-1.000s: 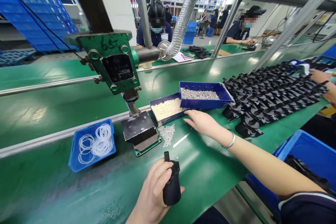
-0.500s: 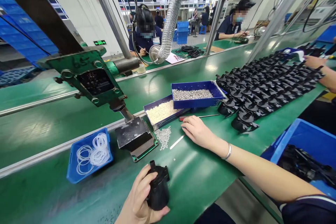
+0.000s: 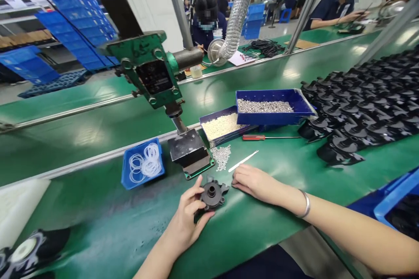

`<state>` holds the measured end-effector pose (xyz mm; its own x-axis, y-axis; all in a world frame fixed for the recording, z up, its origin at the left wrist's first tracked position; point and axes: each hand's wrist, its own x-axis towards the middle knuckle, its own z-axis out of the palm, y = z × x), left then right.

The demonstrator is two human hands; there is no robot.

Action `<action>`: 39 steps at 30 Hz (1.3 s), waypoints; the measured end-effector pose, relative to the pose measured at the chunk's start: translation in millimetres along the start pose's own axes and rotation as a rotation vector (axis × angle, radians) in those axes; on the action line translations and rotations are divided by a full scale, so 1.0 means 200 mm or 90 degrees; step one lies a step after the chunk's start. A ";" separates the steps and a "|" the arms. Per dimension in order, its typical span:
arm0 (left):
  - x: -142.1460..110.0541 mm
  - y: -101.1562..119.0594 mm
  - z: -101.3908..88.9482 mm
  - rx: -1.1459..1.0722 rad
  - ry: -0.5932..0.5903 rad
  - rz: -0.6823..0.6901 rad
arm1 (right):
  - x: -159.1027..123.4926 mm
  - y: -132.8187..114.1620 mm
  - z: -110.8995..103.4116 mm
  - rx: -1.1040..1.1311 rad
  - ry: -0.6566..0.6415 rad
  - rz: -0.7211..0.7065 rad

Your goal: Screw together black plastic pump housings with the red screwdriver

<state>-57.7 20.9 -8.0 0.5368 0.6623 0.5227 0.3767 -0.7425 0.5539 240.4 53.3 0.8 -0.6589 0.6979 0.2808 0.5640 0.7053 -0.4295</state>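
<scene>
My left hand (image 3: 190, 213) grips a round black plastic housing (image 3: 212, 195), its top with a raised central spout tilted toward me. My right hand (image 3: 253, 183) rests low over the green bench, just right of the housing, fingers curled and pressed together; whatever is between the fingertips is hidden. Just beyond those fingers lie thin white tweezers (image 3: 244, 161). A spread of small rings (image 3: 221, 158) sits to their left, beside the base of a green hand press (image 3: 190, 150). A red-handled screwdriver (image 3: 253, 137) lies farther back.
A blue tray (image 3: 125, 170) of clear rings stands left of the press. Blue bins hold small pale parts (image 3: 221, 126) and metal pieces (image 3: 265, 107). Rows of black parts (image 3: 366, 113) fill the right side. A white block (image 3: 22, 202) lies far left. Co-workers sit across the bench.
The housing has been tipped so its top faces me, and moved farther in. My right hand has come away from the screwdriver and tweezers toward the housing. The view has turned left.
</scene>
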 end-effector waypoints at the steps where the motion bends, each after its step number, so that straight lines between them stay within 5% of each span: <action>1: 0.03 -0.01 0.00 -0.016 -0.011 -0.005 | 0.01 0.00 0.01 -0.002 -0.003 0.005; 7: 0.16 -0.03 -0.01 -0.090 -0.092 -0.045 | 0.00 -0.05 0.01 -0.014 -0.013 0.066; 11: 0.18 -0.02 0.02 -0.186 -0.048 -0.129 | -0.01 -0.03 -0.06 0.033 0.006 0.128; 14: 0.21 -0.03 0.05 -0.252 -0.008 -0.214 | 0.00 0.00 -0.13 0.108 0.066 0.191; 19: 0.30 -0.09 0.04 -0.299 -0.044 -0.226 | 0.03 -0.01 -0.19 0.310 0.181 0.301; 24: 0.36 -0.08 0.02 -0.383 -0.123 -0.249 | 0.04 -0.08 -0.14 0.497 0.160 0.358; 29: 0.29 -0.04 0.01 -0.482 -0.054 -0.332 | -0.03 -0.13 -0.11 0.527 0.124 0.405; 33: 0.15 0.05 0.00 -0.422 0.073 -0.367 | -0.08 -0.17 -0.14 0.384 0.178 0.366; 36: 0.08 0.20 0.00 -0.276 0.217 -0.422 | -0.07 -0.24 -0.17 0.198 0.232 0.255; 39: 0.09 0.38 0.01 -0.404 0.158 -0.547 | -0.03 -0.35 -0.17 0.095 0.226 0.065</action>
<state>-18.5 -22.6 42.6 0.0881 0.9888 -0.1205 0.0568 0.1158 0.9916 222.4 3.4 58.3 -0.3751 0.7818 0.4981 0.5216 0.6222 -0.5838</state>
